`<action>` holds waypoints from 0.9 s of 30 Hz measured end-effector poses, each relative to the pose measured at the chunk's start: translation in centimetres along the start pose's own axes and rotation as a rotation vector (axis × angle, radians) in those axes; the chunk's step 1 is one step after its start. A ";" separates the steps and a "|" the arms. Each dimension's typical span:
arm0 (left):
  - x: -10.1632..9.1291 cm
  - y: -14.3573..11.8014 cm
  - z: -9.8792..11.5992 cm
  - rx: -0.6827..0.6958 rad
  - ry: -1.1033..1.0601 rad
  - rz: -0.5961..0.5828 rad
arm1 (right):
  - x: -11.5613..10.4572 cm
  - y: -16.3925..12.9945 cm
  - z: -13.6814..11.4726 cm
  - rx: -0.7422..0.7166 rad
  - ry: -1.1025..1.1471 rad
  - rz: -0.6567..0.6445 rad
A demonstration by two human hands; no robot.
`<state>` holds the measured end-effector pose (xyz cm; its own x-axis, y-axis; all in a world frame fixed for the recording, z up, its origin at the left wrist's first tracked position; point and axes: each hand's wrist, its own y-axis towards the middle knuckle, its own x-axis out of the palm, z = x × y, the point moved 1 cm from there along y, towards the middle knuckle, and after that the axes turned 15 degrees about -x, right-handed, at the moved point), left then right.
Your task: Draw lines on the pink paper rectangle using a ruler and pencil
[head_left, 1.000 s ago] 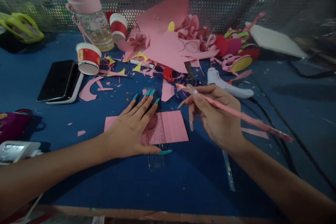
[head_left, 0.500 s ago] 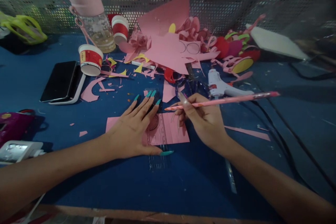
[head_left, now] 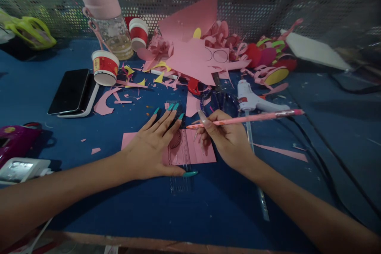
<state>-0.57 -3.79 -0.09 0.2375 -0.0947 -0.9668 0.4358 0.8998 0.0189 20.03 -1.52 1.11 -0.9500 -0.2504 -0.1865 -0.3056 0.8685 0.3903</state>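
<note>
A rectangle of pink paper (head_left: 204,147) lies on the blue table in front of me. Across it, pointing away from me, lies a clear plastic ruler (head_left: 182,156) with cut-out shapes. Fingers spread, my left hand (head_left: 149,147) presses flat on the ruler and the paper's left part. My right hand (head_left: 229,139) pinches a pink pencil (head_left: 247,119), its tip pointing left near the ruler's right edge at the top of the paper. Whether the tip touches the paper I cannot tell.
Behind the hands are a heap of pink paper pieces (head_left: 190,59), paper cups (head_left: 105,67), a bottle (head_left: 104,16) and a white glue gun (head_left: 250,97). A phone (head_left: 70,91) and a purple item (head_left: 18,139) lie left. Cables (head_left: 324,162) run along the right.
The pencil's tip has come down slightly toward the paper's upper edge beside the ruler, and its back end has shifted left. My left hand stays put on the ruler.
</note>
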 end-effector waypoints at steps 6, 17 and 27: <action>0.2 0.0 0.0 0.003 0.002 0.017 | -0.1 -0.2 0.1 -0.039 -0.043 -0.083; 0.3 0.0 -0.3 0.026 -0.033 0.047 | -0.3 -0.5 -0.9 -0.327 -0.472 -0.239; 0.0 0.2 0.2 -0.001 0.019 0.012 | -0.8 -1.3 -0.7 -0.389 -0.602 -0.320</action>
<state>-0.31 -3.69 -0.01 0.2262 -0.0755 -0.9711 0.4324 0.9011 0.0307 21.10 -2.74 1.40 -0.6477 -0.0915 -0.7564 -0.6646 0.5533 0.5022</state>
